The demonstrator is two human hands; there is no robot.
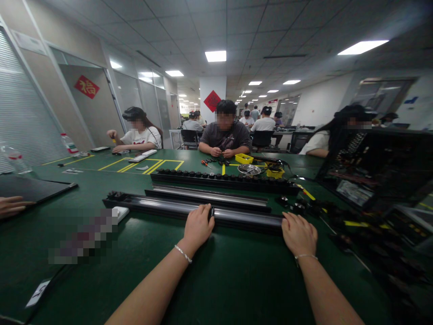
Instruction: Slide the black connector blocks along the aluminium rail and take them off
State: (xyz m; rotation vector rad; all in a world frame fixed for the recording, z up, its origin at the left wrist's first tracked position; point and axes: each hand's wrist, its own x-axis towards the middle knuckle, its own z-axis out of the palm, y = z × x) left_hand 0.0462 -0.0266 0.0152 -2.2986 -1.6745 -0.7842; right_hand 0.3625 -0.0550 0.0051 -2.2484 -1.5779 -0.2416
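A long black and silver rail (162,206) lies across the green table in front of me. My left hand (199,225) rests on its near edge around the middle, fingers curled over it. At the rail's right end sits my right hand (299,233), fingers curled against the end. A second similar rail (216,196) lies just behind the first. Farther back, a third black bar (219,179) carries a row of several small black knobs on top.
Small black parts (297,206) and a dark open case (375,171) crowd the right. A yellow bin (244,158) and a metal bowl (249,169) stand beyond. A dark tablet (30,187) and another person's hand (11,205) are at left. Several people sit opposite.
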